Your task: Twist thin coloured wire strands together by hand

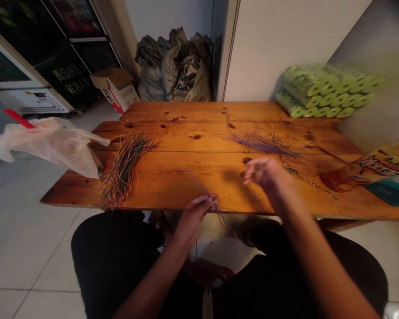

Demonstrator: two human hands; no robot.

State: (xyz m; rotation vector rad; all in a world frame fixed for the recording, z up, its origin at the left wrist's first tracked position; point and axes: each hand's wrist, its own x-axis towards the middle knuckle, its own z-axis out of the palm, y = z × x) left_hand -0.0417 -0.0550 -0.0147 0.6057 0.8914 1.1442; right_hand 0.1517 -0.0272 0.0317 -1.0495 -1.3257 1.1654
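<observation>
Near the table's front edge, my left hand (199,210) is closed in a pinch on a few thin coloured strands (221,213), bluish and reddish; whether they are thread or fine wire I cannot tell. Their ends stick out on both sides of the fingers. To the right my right hand (260,172) hovers above the tabletop, fingers bent and smeared by motion. Just beyond it lies a loose heap of blue-purple strands (264,141). A thin patterned cord (314,184) runs along the wood beside my right wrist. A thick bundle of multicoloured strands (128,164) lies at the left.
The wooden table (193,159) carries a white plastic bag (60,141) at its left edge. On the right are a yellow-labelled container (379,166), a teal object (390,192) and stacked green rolls (326,91). Sacks (176,66) and a cardboard box (116,86) stand behind.
</observation>
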